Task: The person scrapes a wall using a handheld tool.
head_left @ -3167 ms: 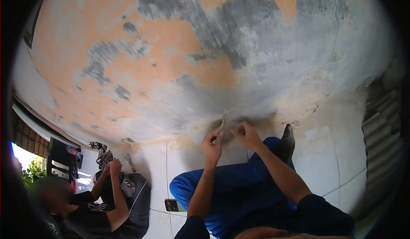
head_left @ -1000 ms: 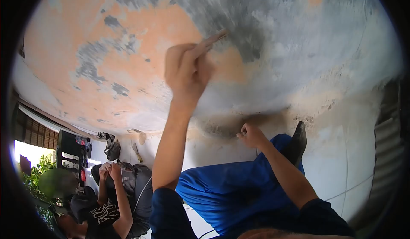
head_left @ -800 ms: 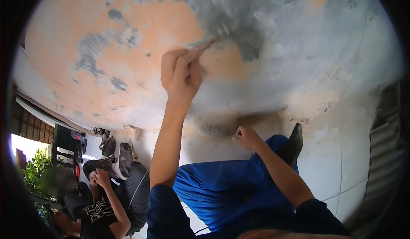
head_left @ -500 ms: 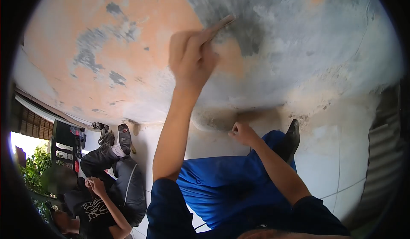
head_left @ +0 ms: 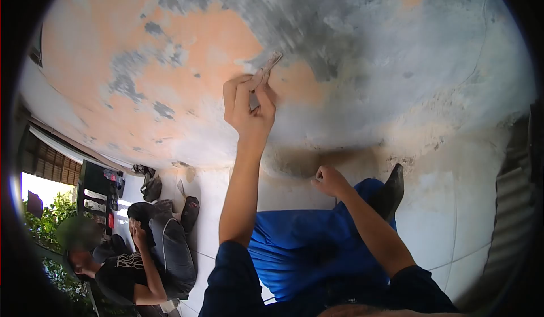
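My left hand (head_left: 250, 106) is raised to the wall, its thumb and fingers pinched on a narrow, flat, brownish-grey scraper (head_left: 273, 62). The tool's tip points up and right, close to a grey patch beside peach paint; whether it touches the wall, I cannot tell. The wall (head_left: 204, 39) shows peach paint mottled with grey and whitish areas. My right hand (head_left: 331, 181) is curled into a loose fist above my blue-clad knee, near the wall's foot. No object shows in it.
At left another person (head_left: 127, 269) in dark clothes sits on the pale tiled floor (head_left: 436, 226), hands together. Dark bags (head_left: 151, 185) lie by the wall behind them. A corrugated panel (head_left: 510, 203) stands at right. My dark boot (head_left: 391, 195) is near the wall.
My left hand has drawn the scraper down and left across the wall. My right hand remains curled in nearly the same place. The view has shifted slightly.
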{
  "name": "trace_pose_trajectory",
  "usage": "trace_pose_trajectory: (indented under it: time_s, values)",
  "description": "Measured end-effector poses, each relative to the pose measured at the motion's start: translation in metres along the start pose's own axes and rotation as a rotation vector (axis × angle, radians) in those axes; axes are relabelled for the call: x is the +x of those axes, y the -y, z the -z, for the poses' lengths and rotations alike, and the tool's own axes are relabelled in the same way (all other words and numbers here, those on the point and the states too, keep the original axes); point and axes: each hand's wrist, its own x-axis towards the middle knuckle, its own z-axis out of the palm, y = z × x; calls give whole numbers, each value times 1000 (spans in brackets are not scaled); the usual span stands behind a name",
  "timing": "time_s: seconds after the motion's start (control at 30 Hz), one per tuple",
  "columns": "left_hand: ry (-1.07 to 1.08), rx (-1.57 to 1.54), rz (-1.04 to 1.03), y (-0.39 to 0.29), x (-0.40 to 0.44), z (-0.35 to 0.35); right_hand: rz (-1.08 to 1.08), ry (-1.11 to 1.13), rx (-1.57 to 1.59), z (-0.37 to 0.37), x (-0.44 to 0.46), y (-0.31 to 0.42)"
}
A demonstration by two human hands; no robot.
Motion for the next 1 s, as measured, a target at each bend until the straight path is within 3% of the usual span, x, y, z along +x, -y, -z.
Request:
trace_pose_trajectory:
  time_s: [0.07, 0.2, 0.27, 0.37, 0.47, 0.53, 0.63, 0.73, 0.83, 1.0]
  values:
    - [-21, -21, -35, 0, 11, -8, -56, 4, 33, 2, -4, 2]
    - [-101, -68, -58, -12, 44, -27, 83, -23, 25, -26, 1, -6]
    - [-24, 11, -31, -12, 22, -15, 128, -13, 9, -29, 3, -6]
    - [-31, 8, 2, -6, -9, -11, 30, 56, -37, -13, 0, 1]
    - [-57, -18, 47, -9, -5, -12, -24, -21, 48, -7, -5, 5]
    - [-53, 12, -27, -11, 23, -15, 45, -45, 48, -14, -1, 0]
    - [-152, -59, 24, -16, 53, -27, 71, -33, 50, -25, 0, -4]
    - [-88, 67, 16, -21, 14, -25, 79, -27, 13, -18, 3, -7]
    - [-132, -48, 223, -27, -17, -32, 56, -47, 18, -16, 2, -2]
    - [-228, -43, 221, -30, 29, -39, 68, -50, 56, -26, -2, -7]
